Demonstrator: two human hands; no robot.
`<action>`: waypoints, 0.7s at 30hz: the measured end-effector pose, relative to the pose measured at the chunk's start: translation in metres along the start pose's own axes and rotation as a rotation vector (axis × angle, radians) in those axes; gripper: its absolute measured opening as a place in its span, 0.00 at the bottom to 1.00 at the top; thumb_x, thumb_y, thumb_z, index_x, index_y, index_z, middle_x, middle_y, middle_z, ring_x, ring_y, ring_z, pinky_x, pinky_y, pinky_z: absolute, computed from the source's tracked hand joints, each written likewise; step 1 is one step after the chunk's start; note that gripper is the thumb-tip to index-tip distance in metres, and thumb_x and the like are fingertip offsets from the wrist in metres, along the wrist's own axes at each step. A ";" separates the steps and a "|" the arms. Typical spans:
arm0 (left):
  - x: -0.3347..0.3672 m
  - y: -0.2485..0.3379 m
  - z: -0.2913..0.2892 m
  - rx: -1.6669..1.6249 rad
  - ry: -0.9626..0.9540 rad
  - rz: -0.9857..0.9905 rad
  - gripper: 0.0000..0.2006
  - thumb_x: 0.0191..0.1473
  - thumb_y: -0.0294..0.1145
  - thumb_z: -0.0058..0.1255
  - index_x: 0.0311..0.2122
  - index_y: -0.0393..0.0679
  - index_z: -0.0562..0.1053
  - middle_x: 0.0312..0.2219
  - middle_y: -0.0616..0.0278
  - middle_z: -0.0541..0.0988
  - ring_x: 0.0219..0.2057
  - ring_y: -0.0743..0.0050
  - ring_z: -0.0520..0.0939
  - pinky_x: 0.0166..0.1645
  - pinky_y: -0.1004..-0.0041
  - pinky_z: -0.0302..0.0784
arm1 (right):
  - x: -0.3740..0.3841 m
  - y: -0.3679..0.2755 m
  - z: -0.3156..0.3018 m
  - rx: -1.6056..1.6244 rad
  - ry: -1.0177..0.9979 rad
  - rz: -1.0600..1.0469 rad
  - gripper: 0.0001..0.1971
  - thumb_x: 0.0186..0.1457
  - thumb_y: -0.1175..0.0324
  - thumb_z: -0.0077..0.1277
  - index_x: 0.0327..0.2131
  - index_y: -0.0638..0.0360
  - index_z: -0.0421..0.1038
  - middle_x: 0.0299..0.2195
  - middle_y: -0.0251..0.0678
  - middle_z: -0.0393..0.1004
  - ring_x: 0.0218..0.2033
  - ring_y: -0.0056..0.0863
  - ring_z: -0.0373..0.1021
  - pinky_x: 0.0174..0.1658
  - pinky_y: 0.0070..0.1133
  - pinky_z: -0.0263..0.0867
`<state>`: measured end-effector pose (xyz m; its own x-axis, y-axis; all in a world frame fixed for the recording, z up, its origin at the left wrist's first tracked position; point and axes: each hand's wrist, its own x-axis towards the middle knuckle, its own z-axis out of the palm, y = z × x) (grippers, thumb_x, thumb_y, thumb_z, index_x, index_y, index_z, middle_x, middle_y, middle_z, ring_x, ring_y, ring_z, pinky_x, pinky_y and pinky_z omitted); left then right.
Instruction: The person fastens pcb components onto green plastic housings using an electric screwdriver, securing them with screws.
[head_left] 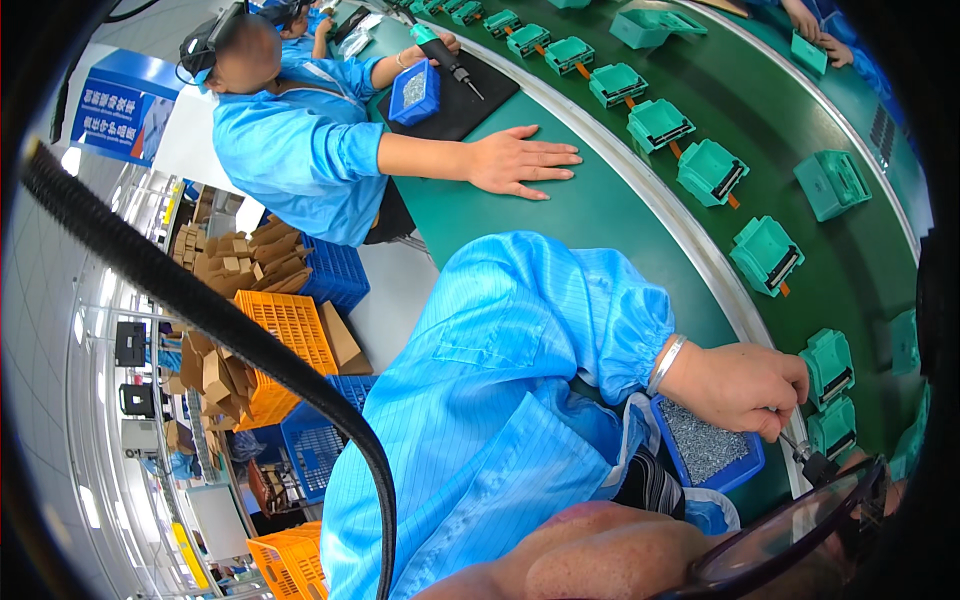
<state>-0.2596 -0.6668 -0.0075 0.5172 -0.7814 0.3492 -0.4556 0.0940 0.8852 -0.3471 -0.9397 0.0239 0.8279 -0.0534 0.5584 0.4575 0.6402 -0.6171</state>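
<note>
My left hand [735, 388], with a metal bracelet at the wrist, reaches over a blue tray [757, 466] of small silvery screws [705, 447]. Its thumb and forefinger are pinched beside the thin bit of a black-nosed screwdriver [818, 468]; whatever they hold is too small to name. The other fingers curl close to a green plastic housing [828, 368] on the belt. A second green housing [833, 426] sits just beyond the screwdriver's nose. At the lower right, only a sliver of skin shows by the screwdriver; whether it is my right hand I cannot tell.
A green conveyor [690, 235] carries several green housings [713, 171] past the bench [465, 212]. A co-worker's hand [520, 163] lies flat there; the other holds an electric screwdriver [437, 50] near a blue screw tray [414, 93]. Orange crates [285, 335] stand behind. A black cable [230, 325] crosses the view.
</note>
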 end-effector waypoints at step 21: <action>0.003 0.005 0.018 0.223 0.071 0.177 0.06 0.46 0.32 0.62 0.27 0.41 0.80 0.45 0.54 0.78 0.46 0.50 0.78 0.48 0.57 0.76 | 0.021 0.004 0.050 -0.204 -0.267 0.019 0.32 0.61 0.41 0.54 0.53 0.60 0.65 0.25 0.38 0.65 0.24 0.32 0.67 0.28 0.31 0.64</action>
<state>-0.2733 -0.6800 -0.0080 0.4612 -0.7194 0.5193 -0.6872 0.0805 0.7220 -0.3448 -0.8999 0.0612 0.7347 0.1768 0.6549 0.5210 0.4713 -0.7116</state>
